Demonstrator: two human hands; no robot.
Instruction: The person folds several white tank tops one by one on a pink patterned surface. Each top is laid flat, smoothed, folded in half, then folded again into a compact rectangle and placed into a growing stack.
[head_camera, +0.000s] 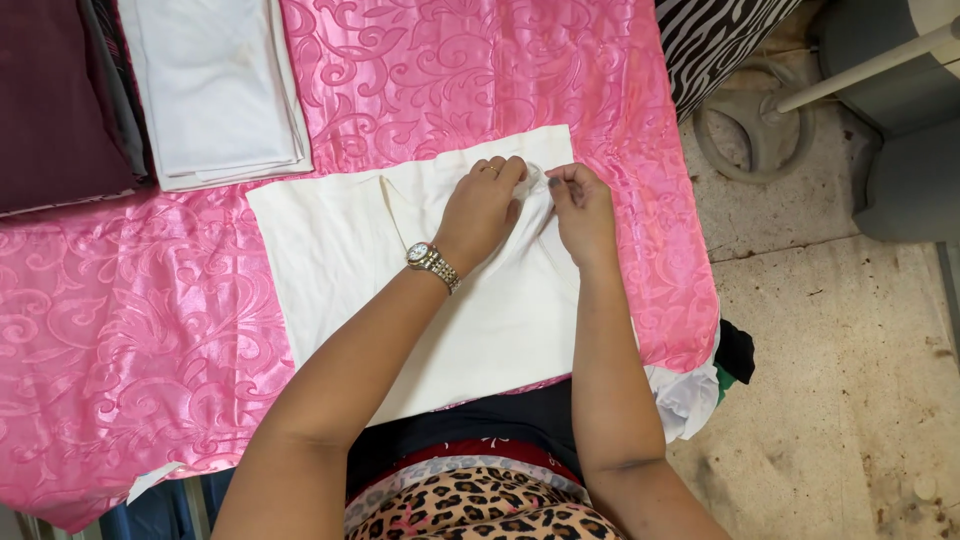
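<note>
A cream white cloth (340, 260) lies flat on a pink patterned fabric (120, 320) that covers the table. My left hand (482, 205), with a metal wristwatch (432, 264) on the wrist, pinches the cloth near its far right part. My right hand (582, 208) pinches the same spot from the right side. The fingertips of both hands nearly meet, and the cloth is puckered into small folds between them. A narrow strip of the cloth runs from the far edge towards my left wrist.
A stack of folded white fabric (215, 85) lies at the far left, beside a dark maroon cloth (50, 100). A zebra-striped fabric (715, 35) hangs at the far right edge. Beyond the table's right side is a stained concrete floor (850, 380) with a fan base (755, 120).
</note>
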